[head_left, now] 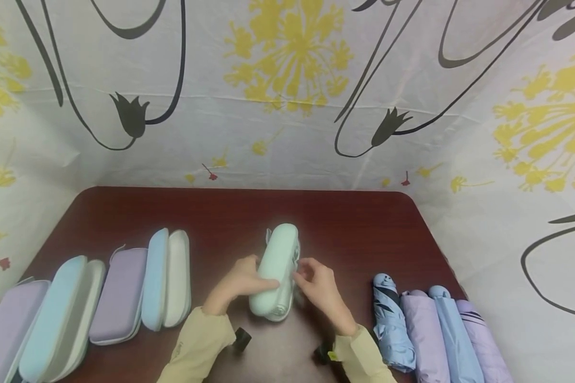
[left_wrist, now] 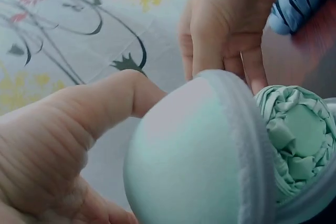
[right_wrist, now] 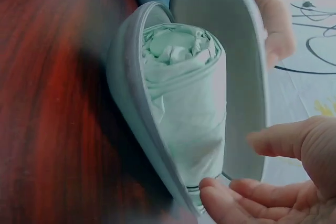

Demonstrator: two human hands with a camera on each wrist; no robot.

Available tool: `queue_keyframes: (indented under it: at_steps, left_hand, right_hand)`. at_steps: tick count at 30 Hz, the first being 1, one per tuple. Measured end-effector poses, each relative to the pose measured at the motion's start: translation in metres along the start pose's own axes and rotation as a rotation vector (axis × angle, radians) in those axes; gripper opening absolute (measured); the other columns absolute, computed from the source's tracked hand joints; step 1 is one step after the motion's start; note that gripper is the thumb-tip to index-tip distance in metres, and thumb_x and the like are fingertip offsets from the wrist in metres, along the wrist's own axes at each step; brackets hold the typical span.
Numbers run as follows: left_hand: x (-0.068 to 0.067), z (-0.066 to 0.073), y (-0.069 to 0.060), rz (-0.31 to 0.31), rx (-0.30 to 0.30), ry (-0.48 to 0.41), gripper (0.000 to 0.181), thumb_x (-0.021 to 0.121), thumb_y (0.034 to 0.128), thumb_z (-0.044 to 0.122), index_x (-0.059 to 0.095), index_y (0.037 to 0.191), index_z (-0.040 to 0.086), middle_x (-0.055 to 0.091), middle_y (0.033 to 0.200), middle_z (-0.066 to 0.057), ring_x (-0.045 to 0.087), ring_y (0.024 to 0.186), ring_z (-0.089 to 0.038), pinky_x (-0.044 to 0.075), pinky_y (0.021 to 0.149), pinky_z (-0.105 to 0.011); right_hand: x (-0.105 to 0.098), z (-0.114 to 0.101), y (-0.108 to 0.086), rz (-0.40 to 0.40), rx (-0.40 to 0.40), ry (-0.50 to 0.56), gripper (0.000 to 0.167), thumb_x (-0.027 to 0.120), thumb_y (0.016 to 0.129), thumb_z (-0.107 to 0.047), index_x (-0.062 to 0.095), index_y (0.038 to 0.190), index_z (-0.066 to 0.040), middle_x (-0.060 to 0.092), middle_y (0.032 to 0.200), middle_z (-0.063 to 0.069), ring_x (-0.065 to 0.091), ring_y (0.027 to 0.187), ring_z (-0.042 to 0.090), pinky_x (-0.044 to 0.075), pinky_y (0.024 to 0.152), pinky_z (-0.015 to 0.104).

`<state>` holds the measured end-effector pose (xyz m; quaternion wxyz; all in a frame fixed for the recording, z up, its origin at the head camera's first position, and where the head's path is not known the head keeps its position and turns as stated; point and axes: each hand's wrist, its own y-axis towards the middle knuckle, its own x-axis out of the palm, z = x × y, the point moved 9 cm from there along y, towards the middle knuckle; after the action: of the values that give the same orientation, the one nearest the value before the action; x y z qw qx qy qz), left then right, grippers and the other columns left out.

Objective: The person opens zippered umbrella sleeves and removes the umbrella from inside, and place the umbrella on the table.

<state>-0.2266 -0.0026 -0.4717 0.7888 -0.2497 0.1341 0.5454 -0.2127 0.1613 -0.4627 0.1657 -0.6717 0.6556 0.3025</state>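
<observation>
A mint green hard case (head_left: 279,255) stands partly unzipped on the middle of the table, its lid uppermost. Inside it lies a folded mint green umbrella (right_wrist: 191,108), wrapped tight, its gathered end showing at the near opening. My left hand (head_left: 243,277) grips the lid from the left, thumb across the top. On the open right side is my right hand (head_left: 319,284), fingers loosely bent. In the right wrist view its fingertips (right_wrist: 215,195) are at the umbrella's far end and the case rim, while the thumb stands apart near the lid.
To the left stand several hard cases, including a purple case (head_left: 120,295) and a light blue and whitish open case (head_left: 155,282). Folded umbrellas lie at the right, among them a patterned blue umbrella (head_left: 393,322) and a lilac umbrella (head_left: 424,335). A patterned cloth (head_left: 287,143) hangs behind the table (head_left: 345,223).
</observation>
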Motion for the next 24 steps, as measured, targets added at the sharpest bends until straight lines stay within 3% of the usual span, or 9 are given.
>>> queue_keyframes:
  at_steps: [5, 10, 14, 18, 24]
  left_hand:
    - [0.000, -0.011, -0.004, -0.051, -0.024, -0.203, 0.054, 0.075, 0.0709, 0.020, 0.056, 0.111, -0.011, 0.065, 0.091, -0.012, 0.060, 0.080, -0.021, 0.050, 0.068, -0.035]
    - [0.005, -0.025, -0.004, -0.110, -0.057, -0.337, 0.057, 0.070, 0.0762, 0.017, 0.050, 0.118, -0.015, 0.066, 0.097, -0.018, 0.061, 0.081, -0.021, 0.052, 0.065, -0.035]
    - [0.008, -0.030, -0.005, -0.134, -0.053, -0.394, 0.061, 0.068, 0.0781, 0.016, 0.044, 0.123, -0.018, 0.063, 0.106, -0.024, 0.062, 0.085, -0.023, 0.053, 0.069, -0.036]
    - [0.009, -0.029, -0.006, -0.147, -0.040, -0.422, 0.062, 0.068, 0.0783, 0.015, 0.043, 0.123, -0.019, 0.062, 0.107, -0.025, 0.062, 0.084, -0.022, 0.054, 0.068, -0.036]
    - [0.010, -0.030, -0.005, -0.168, -0.026, -0.479, 0.060, 0.066, 0.0804, 0.016, 0.043, 0.125, -0.018, 0.063, 0.106, -0.023, 0.063, 0.084, -0.021, 0.054, 0.069, -0.037]
  right_hand:
    - [0.008, -0.005, 0.008, -0.031, 0.002, -0.058, 0.033, 0.068, 0.081, -0.016, 0.063, 0.103, 0.008, 0.061, 0.071, 0.005, 0.054, 0.059, 0.011, 0.046, 0.051, 0.023]
    - [0.016, -0.006, 0.014, -0.063, 0.065, -0.148, 0.041, 0.070, 0.078, -0.023, 0.061, 0.101, 0.009, 0.056, 0.065, 0.003, 0.049, 0.055, 0.011, 0.043, 0.049, 0.024]
    - [0.023, -0.007, 0.018, -0.098, 0.131, -0.241, 0.043, 0.073, 0.072, -0.030, 0.060, 0.093, 0.006, 0.054, 0.065, 0.004, 0.049, 0.055, 0.014, 0.042, 0.048, 0.027]
    - [0.028, -0.012, 0.023, -0.124, 0.125, -0.346, 0.044, 0.076, 0.066, -0.036, 0.057, 0.081, 0.001, 0.053, 0.064, 0.006, 0.050, 0.054, 0.018, 0.042, 0.046, 0.031]
    - [0.034, -0.014, 0.026, -0.172, 0.150, -0.373, 0.043, 0.079, 0.062, -0.036, 0.053, 0.073, -0.003, 0.051, 0.061, 0.005, 0.049, 0.050, 0.017, 0.041, 0.044, 0.030]
